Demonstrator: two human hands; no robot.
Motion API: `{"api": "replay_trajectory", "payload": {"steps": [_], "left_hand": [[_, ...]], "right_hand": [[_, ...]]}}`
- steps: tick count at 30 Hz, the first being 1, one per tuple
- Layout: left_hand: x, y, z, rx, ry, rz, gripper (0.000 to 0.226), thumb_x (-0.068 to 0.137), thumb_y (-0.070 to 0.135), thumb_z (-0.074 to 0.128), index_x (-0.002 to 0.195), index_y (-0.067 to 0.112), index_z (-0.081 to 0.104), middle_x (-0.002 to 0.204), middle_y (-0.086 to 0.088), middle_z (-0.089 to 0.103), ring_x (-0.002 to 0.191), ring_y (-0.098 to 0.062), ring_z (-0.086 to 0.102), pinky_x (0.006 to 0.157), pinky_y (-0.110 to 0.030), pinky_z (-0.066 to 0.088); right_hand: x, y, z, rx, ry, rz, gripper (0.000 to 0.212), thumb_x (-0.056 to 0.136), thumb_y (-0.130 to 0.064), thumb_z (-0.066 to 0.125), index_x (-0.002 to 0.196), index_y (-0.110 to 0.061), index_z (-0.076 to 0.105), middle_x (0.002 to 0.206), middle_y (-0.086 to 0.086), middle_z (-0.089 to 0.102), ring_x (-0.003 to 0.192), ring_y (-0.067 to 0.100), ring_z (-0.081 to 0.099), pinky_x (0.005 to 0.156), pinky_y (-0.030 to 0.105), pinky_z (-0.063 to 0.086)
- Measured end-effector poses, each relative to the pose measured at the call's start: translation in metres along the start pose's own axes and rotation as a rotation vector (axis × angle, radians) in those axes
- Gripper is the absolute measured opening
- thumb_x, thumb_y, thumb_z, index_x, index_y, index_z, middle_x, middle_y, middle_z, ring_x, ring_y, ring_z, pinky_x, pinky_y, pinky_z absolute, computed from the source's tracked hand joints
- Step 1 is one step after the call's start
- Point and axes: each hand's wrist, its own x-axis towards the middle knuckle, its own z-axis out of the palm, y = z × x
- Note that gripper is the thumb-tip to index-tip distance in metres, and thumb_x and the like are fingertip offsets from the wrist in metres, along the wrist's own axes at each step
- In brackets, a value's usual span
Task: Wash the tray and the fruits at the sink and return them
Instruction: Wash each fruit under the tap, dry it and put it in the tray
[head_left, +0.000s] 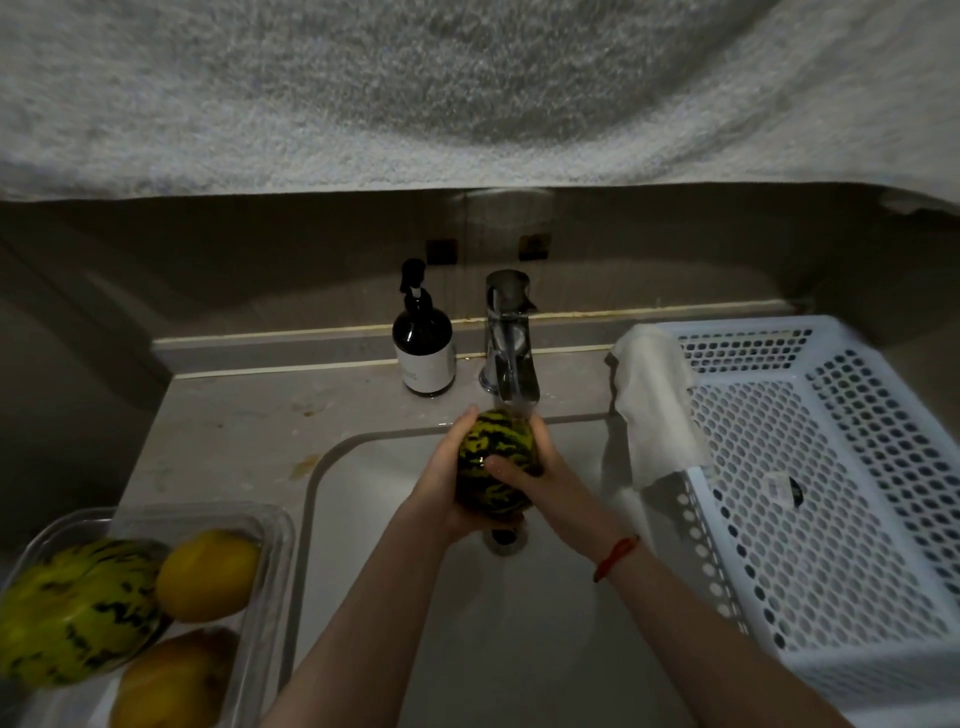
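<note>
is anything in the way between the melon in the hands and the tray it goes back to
Nothing visible blocks it. The melon, held by the left hand and right hand under the tap, has open sink and counter leftward to the tray. Three fruits already fill most of the tray, so space is tight.

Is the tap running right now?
On. A stream of water drops from the chrome tap's spout onto the striped green-yellow melon held beneath it by both hands, over the white sink.
</note>
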Motion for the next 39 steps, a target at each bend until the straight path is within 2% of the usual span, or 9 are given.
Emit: {"api": "replay_trajectory", "payload": {"steps": [5, 9, 13, 17, 22, 26, 29, 34, 39], "left_hand": [[0.004, -0.012, 0.018, 0.247, 0.289, 0.586, 0.019, 0.086, 0.032, 0.064, 0.1, 0.021, 0.068, 0.093, -0.002, 0.07, 0.091, -0.022, 0.067, 0.065, -0.023, 0.056], [0.006, -0.02, 0.024, 0.651, 0.295, 0.787, 0.036, 0.083, 0.026, 0.069, 0.117, 0.017, 0.061, 0.11, -0.008, 0.062, 0.102, -0.02, 0.061, 0.09, -0.033, 0.052], [0.003, -0.023, 0.02, 0.856, 0.259, 0.914, 0.02, 0.086, 0.02, 0.066, 0.104, 0.018, 0.059, 0.109, 0.001, 0.054, 0.099, -0.01, 0.054, 0.086, -0.01, 0.042], [-0.007, -0.015, 0.019, 0.412, 0.123, 0.711, 0.025, 0.098, 0.018, 0.043, 0.111, 0.018, 0.064, 0.111, 0.0, 0.066, 0.104, -0.012, 0.061, 0.085, -0.016, 0.05], [-0.009, -0.017, 0.024, 0.078, 0.28, 0.53, 0.037, 0.097, 0.036, 0.043, 0.115, 0.011, 0.063, 0.111, -0.009, 0.066, 0.106, -0.026, 0.062, 0.079, -0.033, 0.053], [-0.007, -0.015, 0.024, -0.061, 0.119, 0.243, 0.064, 0.09, 0.063, 0.034, 0.123, 0.014, 0.06, 0.121, -0.015, 0.063, 0.111, -0.031, 0.059, 0.089, -0.047, 0.05], [-0.009, -0.011, 0.022, -0.134, 0.084, 0.172, 0.057, 0.09, 0.057, 0.042, 0.122, 0.013, 0.061, 0.12, -0.017, 0.063, 0.11, -0.032, 0.059, 0.083, -0.045, 0.051], [-0.001, -0.02, 0.013, 0.529, 0.35, 0.749, 0.008, 0.091, 0.024, 0.058, 0.095, 0.029, 0.063, 0.094, 0.003, 0.065, 0.09, -0.013, 0.063, 0.074, -0.021, 0.053], [0.005, -0.033, 0.012, 0.634, 0.336, 0.922, 0.022, 0.094, 0.012, 0.052, 0.091, 0.031, 0.062, 0.09, 0.009, 0.065, 0.085, -0.002, 0.062, 0.075, -0.012, 0.049]], "right_hand": [[-0.003, -0.005, -0.005, 0.471, 0.039, 0.136, 0.05, 0.084, -0.03, 0.058, 0.132, -0.018, 0.049, 0.123, 0.012, 0.06, 0.11, 0.025, 0.06, 0.09, 0.045, 0.052], [0.006, -0.006, -0.005, 0.496, 0.203, 0.417, 0.048, 0.093, -0.048, 0.041, 0.114, -0.012, 0.063, 0.111, 0.016, 0.066, 0.098, 0.026, 0.065, 0.078, 0.039, 0.055], [0.012, 0.0, -0.003, 0.696, 0.245, 0.465, 0.051, 0.087, -0.046, 0.044, 0.111, -0.004, 0.063, 0.11, 0.02, 0.061, 0.103, 0.032, 0.059, 0.086, 0.041, 0.048], [0.014, 0.01, 0.002, 0.911, 0.29, 0.378, 0.042, 0.087, -0.034, 0.04, 0.103, -0.003, 0.062, 0.106, 0.02, 0.059, 0.099, 0.034, 0.057, 0.088, 0.043, 0.047], [0.016, 0.022, 0.016, 0.951, 0.41, 0.34, 0.046, 0.088, -0.033, 0.043, 0.115, -0.002, 0.063, 0.118, 0.024, 0.061, 0.115, 0.041, 0.054, 0.102, 0.057, 0.039], [0.015, 0.016, 0.02, 0.743, 0.468, 0.279, 0.038, 0.091, -0.033, 0.043, 0.09, -0.007, 0.071, 0.097, 0.016, 0.068, 0.099, 0.034, 0.062, 0.088, 0.046, 0.05], [0.006, 0.006, 0.009, 0.233, 0.484, 0.095, 0.034, 0.093, -0.029, 0.045, 0.074, -0.015, 0.069, 0.082, 0.007, 0.067, 0.084, 0.024, 0.061, 0.078, 0.04, 0.05], [0.0, -0.01, -0.012, -0.042, 0.219, 0.06, 0.029, 0.097, -0.037, 0.045, 0.116, -0.022, 0.06, 0.106, -0.001, 0.063, 0.099, 0.014, 0.059, 0.082, 0.029, 0.051], [0.006, -0.006, -0.01, -0.252, 0.116, 0.155, 0.031, 0.09, -0.046, 0.053, 0.105, -0.022, 0.067, 0.106, 0.003, 0.066, 0.098, 0.016, 0.061, 0.089, 0.03, 0.051]]}}
